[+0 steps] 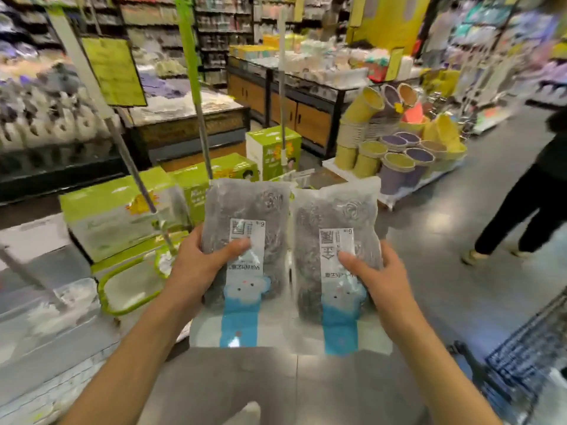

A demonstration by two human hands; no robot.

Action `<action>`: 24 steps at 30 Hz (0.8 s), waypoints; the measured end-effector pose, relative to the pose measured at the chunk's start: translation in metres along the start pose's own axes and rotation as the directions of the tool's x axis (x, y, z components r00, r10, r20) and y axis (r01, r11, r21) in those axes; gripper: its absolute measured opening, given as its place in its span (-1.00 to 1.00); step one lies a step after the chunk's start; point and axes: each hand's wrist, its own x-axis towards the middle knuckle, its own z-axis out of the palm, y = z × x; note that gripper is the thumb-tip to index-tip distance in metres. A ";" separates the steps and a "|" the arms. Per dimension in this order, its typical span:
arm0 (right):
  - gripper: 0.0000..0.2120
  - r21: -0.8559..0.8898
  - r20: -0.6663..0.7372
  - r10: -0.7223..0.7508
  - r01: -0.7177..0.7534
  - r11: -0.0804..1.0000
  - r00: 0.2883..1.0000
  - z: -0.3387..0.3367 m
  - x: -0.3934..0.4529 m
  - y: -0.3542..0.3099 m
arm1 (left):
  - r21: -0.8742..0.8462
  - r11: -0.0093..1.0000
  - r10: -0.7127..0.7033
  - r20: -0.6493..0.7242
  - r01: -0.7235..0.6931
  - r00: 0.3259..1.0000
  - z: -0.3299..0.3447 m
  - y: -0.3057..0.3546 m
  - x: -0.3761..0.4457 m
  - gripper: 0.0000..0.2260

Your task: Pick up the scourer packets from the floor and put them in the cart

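Far left, green mop boxes [122, 210] sit stacked on the floor, just store stock. Left hand [202, 265] pinches the left packet [245, 228], thumb on the label, fingers wrapped behind, so it hangs face up and readable. Right hand [380, 280] holds the right packet [334, 240] the same way, thumb pressed on its label. Both packets are off the floor, side by side, edges nearly touching, one per hand so both go in one trip. Cart [521, 363] at lower right, blurred, probably its basket edge; packets not yet over it. A bystander [527, 197] walks at far right.
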 end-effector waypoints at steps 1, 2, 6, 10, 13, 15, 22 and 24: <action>-0.67 -0.009 -0.057 0.003 -0.004 1.000 0.998 -0.016 0.006 0.001 | -0.005 1.000 -0.008 0.058 0.008 0.998 0.019 -0.003 0.016 -0.50; -0.67 -0.017 -0.117 0.005 -0.008 1.000 0.993 -0.031 0.013 0.002 | -0.012 1.000 -0.013 0.113 0.014 0.993 0.038 -0.006 0.033 -0.47; -0.59 -0.016 -0.334 0.006 -0.012 1.000 0.943 -0.086 0.037 0.003 | -0.037 0.999 0.001 0.350 0.013 0.937 0.118 -0.018 0.092 -0.44; -0.63 0.009 -0.504 0.029 -0.029 1.000 0.863 -0.132 0.052 0.000 | -0.032 0.999 -0.004 0.532 0.025 0.847 0.204 -0.023 0.142 -0.47; -0.62 -0.012 -0.636 0.020 -0.036 0.999 0.772 -0.166 0.059 -0.002 | -0.009 0.999 -0.027 0.656 0.044 0.754 0.273 -0.024 0.171 -0.49; -0.63 -0.021 -0.725 0.015 -0.044 0.999 0.689 -0.189 0.057 0.000 | 0.008 0.999 -0.040 0.743 0.050 0.669 0.320 -0.028 0.182 -0.46; -0.59 0.059 -0.924 0.076 -0.058 0.997 0.374 -0.276 0.017 0.023 | 0.110 0.991 -0.129 0.919 0.071 0.373 0.479 -0.049 0.153 -0.52; -0.61 0.077 -0.953 0.089 -0.053 0.996 0.289 -0.303 0.006 0.030 | 0.154 0.985 -0.170 0.943 0.076 0.287 0.525 -0.058 0.135 -0.51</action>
